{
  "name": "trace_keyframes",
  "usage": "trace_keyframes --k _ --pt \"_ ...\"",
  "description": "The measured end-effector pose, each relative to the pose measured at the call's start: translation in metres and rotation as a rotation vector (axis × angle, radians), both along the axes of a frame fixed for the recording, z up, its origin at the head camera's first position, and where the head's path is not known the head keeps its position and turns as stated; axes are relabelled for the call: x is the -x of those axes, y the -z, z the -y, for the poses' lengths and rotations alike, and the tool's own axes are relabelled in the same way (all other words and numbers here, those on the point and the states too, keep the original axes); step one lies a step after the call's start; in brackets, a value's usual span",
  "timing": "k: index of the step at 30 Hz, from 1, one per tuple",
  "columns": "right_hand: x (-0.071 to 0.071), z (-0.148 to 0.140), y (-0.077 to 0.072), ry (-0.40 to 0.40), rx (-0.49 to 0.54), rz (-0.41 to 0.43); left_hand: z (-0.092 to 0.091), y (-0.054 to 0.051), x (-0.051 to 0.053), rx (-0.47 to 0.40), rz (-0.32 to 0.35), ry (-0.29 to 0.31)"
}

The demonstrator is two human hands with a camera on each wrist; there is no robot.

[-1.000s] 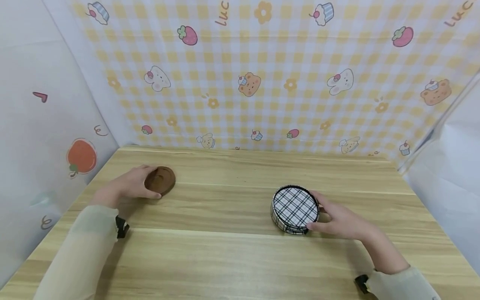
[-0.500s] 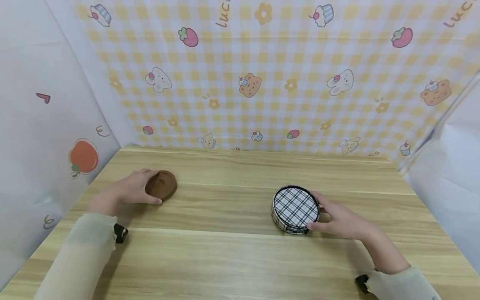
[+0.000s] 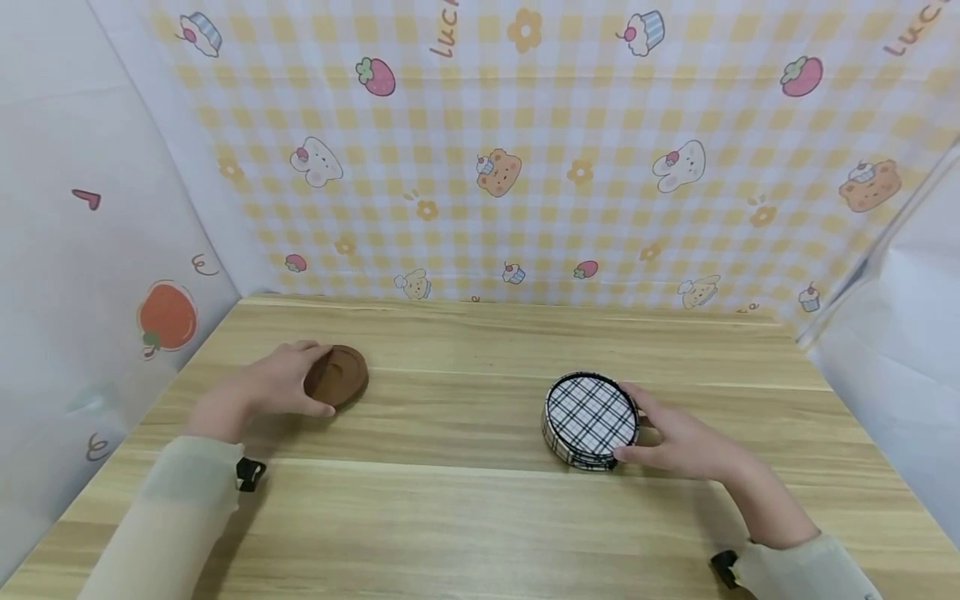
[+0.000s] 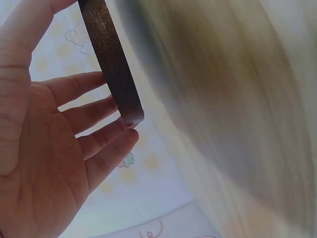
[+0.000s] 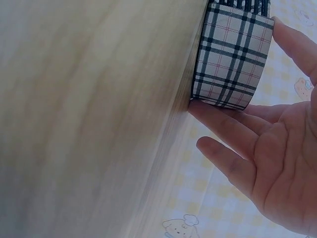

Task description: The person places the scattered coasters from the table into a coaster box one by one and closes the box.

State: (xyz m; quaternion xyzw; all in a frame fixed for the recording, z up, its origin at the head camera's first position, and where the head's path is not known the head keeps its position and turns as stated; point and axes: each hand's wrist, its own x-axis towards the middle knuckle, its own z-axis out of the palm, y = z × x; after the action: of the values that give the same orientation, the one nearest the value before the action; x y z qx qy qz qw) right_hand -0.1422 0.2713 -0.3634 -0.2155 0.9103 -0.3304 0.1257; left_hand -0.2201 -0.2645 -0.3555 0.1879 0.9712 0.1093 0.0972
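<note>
My left hand [image 3: 281, 383] pinches a thin, round brown disc [image 3: 342, 379] by its edge, between thumb and fingers, at the left of the table. A raised ring shows on its upper face. The left wrist view has the disc [image 4: 111, 62] edge-on, apart from the tabletop. To the right, a round box [image 3: 590, 414] with a black-and-white plaid pattern and a dark rim stands on the table. My right hand [image 3: 682, 442] grips its right side, thumb in front and fingers behind. In the right wrist view, the fingertips touch the plaid side of the box [image 5: 233, 57].
The tabletop [image 3: 450, 517] is light wood grain. Behind it hangs a yellow checked cloth [image 3: 420, 125] with cartoon prints. White sheets flank the table on the left [image 3: 67, 275] and right [image 3: 915, 317].
My left hand has moved a little to the right and nearer, carrying the brown disc with it. The right hand and the plaid box have kept their places.
</note>
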Motion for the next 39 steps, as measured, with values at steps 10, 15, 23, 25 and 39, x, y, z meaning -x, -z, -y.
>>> trace_keyframes --k 10,15,23,25,39 --pt "0.0 0.0 0.0 -0.001 -0.001 0.007 -0.019 -0.006 -0.006 -0.017 -0.024 0.039" --pt "0.0 0.001 -0.001 -0.005 0.002 0.004 -0.028 -0.005 -0.007 -0.022 -0.032 0.071" --pt "0.001 0.0 0.001 -0.001 -0.014 -0.007 -0.045 -0.004 -0.006 -0.013 -0.013 0.1" --pt "0.001 -0.001 0.002 -0.005 -0.013 -0.014 -0.049 -0.004 -0.006 -0.007 -0.002 0.11" --pt "0.001 -0.001 0.002 -0.004 -0.012 -0.015 -0.086 -0.005 -0.006 -0.006 -0.019 0.201"
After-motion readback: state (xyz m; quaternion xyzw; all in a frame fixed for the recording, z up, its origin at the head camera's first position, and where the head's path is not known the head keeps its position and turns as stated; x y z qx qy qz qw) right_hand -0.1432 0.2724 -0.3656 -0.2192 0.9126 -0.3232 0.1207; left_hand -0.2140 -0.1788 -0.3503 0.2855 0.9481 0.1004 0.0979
